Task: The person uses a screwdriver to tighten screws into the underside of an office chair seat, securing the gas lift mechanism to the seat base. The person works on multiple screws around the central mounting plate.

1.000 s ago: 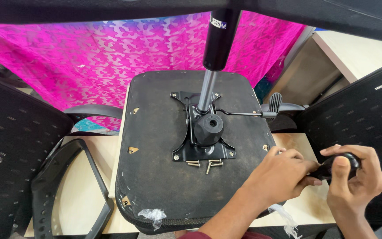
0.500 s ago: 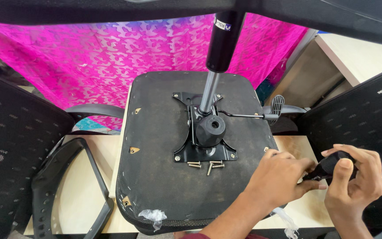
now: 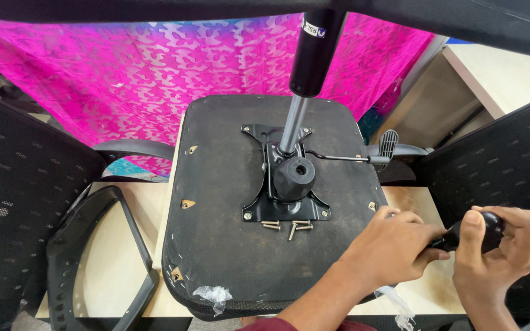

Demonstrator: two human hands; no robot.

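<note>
black knob [image 3: 483,232] is gripped in right hand [image 3: 501,251] at 4 o'clock of upturned seat base [image 3: 228,245]; left hand [image 3: 394,248] is clenched on its dark stem, axis lying 9-to-3 between hands. loose screws [image 3: 286,225] are seen at 9 o'clock, nearer left hand.
</note>
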